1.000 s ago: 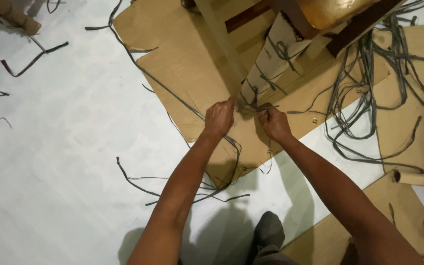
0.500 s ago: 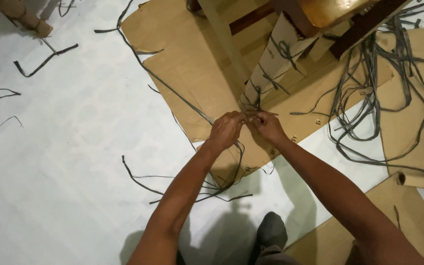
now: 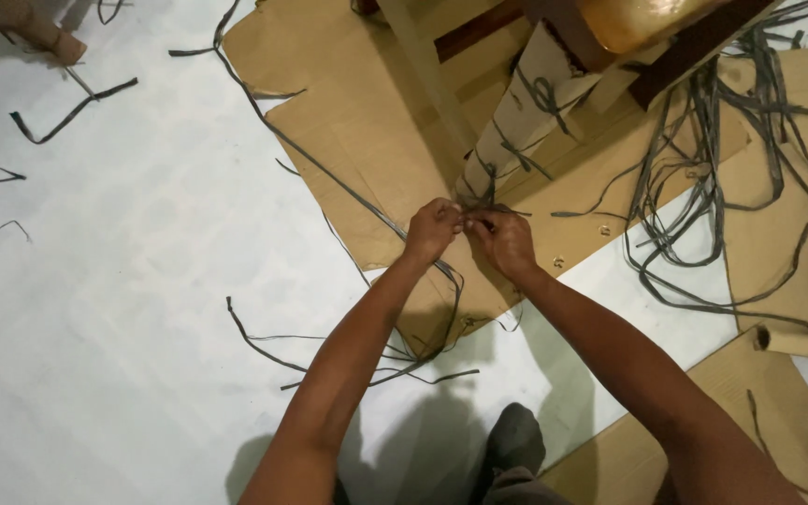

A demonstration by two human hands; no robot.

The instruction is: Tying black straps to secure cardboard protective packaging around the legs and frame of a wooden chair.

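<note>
two hands close together on a dark strip

the person is bent over a white floor [image 3: 123, 309], both arms stretched forward. the left hand [image 3: 434, 230] and the right hand [image 3: 504, 240] are nearly touching each other, just at the lower end of a leg wrapped in cardboard [image 3: 516, 122]. this wrapped leg belongs to a wooden piece of furniture [image 3: 628, 28] that stands at the top of the view.

the fingers of both hands are curled tight. between them they pinch a thin dark strip [image 3: 329, 168]. the fingers of the left hand are closed on it, and the fingers of the right hand are closed on its short end, which shows between the two hands. from the left hand the strip runs far up and to the left over a flat cardboard sheet [image 3: 357, 122] on the floor, and another part loops down under the wrists.

more dark bands are tied around the wrapped leg. on the right side lies a loose tangle of strips [image 3: 703, 206], partly on the cardboard and partly on the floor. short cut pieces [image 3: 67, 114] are scattered on the floor at the left, well apart from the hands. a cardboard tube [image 3: 801, 344] comes in from the right edge. below, between the arms, a dark shoe [image 3: 513, 440] of the person is visible.
</note>
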